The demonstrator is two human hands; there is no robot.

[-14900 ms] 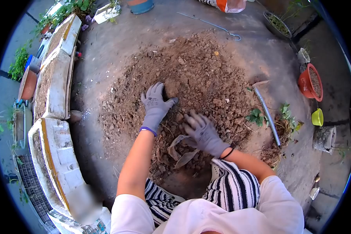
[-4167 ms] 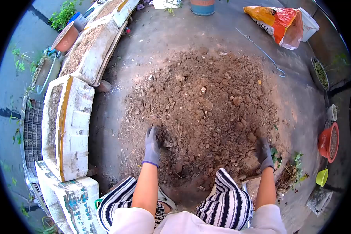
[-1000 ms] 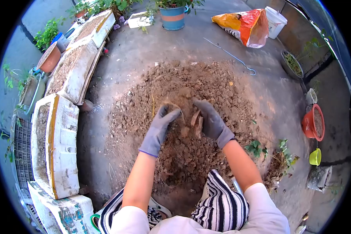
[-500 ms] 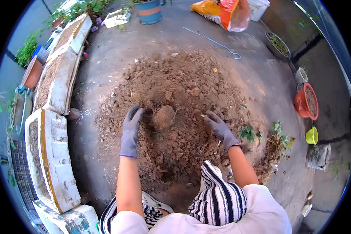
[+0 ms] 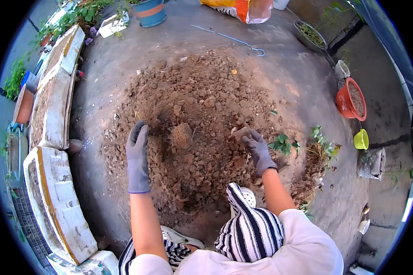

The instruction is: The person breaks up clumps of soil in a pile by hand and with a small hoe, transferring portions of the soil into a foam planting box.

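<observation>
A broad heap of loose brown soil [image 5: 206, 103] lies on the concrete floor in front of me. My left hand [image 5: 138, 153], in a grey glove, is over the heap's left side, fingers slightly apart and nothing visible in them. Just right of it, a rounded, root-matted clump of soil [image 5: 181, 136] rests on the heap. On the other side, my right hand [image 5: 258, 150], gloved too, has its fingers closed round a brown soil clod [image 5: 239, 134]. The palm sides of both gloves are hidden.
Uprooted leafy plants [image 5: 323, 149] lie right of the heap. White foam planter boxes [image 5: 62, 197] line the left. A blue metal hook rod [image 5: 229, 37], an orange bag [image 5: 243, 9] and a blue pot [image 5: 149, 14] are beyond. An orange-red pot [image 5: 348, 101] and yellow pot [image 5: 361, 139] stand right.
The view has shifted, so most things sit further left in it. My right hand now has a clod at its fingertips. The left hand stays beside the root-matted clump.
</observation>
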